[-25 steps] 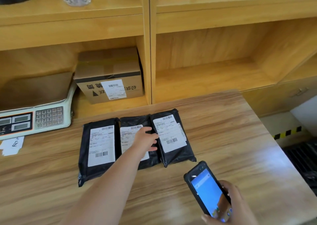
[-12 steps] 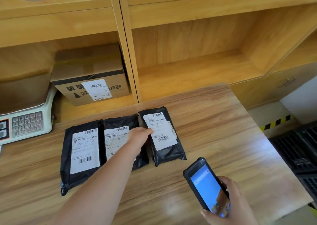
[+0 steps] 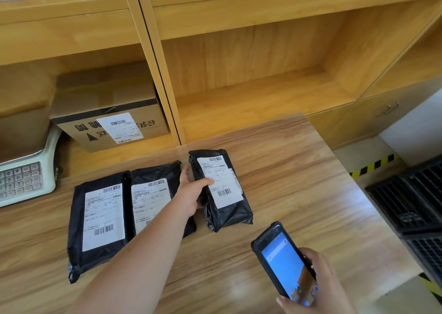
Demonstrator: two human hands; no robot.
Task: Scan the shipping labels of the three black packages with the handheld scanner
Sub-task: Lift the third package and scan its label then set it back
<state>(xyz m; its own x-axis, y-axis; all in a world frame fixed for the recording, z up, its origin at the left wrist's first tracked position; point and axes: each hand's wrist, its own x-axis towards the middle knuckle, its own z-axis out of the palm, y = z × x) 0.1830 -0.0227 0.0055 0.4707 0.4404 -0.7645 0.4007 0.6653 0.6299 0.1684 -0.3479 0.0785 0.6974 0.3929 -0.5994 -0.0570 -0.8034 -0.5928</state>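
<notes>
While my left hand is closing around the long edge of the right-hand package, thumb lying across its white shipping label and fingers tucked under the near side, I am tipping that package up off the wooden counter so it is standing slightly apart from the other two. My right hand is wrapping snugly around the handheld scanner, low and to the right, well apart from the package, its blue screen facing up at me.

Moving outward, the middle package and the left package are lying flat and touching side by side, labels up, my forearm crossing over the middle one. Beyond them a weighing scale is sitting at the left edge and a cardboard box is resting on the shelf behind.

I am judging this as the start of the first scan, with none of the three confirmed. The risks I am watching: my thumb is covering part of the label, and though the lower barcode seems clear, the print is too fine for me to be sure which code matters. The glossy film may slip in a one-sided pinch, and the tilt could throw glare across the barcode. The scanner's window is probably pointing away, so it needs aiming before it will read.
</notes>
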